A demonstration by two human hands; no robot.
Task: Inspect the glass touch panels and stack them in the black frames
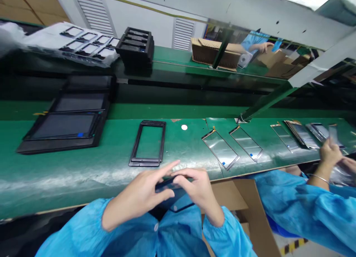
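Note:
Close to my body, a dark-edged clear screen panel (178, 204) is tilted between my hands over the bench's front edge. My left hand (143, 190) has its thumb and fingers at the panel's left upper part, the index finger stretched out over it. The right side of the panel is gripped by my right hand (196, 184), thumb bent over the top edge. Fingers hide much of the upper edge. Just beyond my hands, several black rectangular frames (134, 147) lie stacked on the green bench (111, 183).
Two clear glass panels (221, 149) (246, 144) with blue tabs lie to the right. A black tray (58, 142) with screens sits left. A co-worker's hand (329, 153) handles panels far right. An open cardboard box (250, 208) stands below; a green post (267, 99) rises behind.

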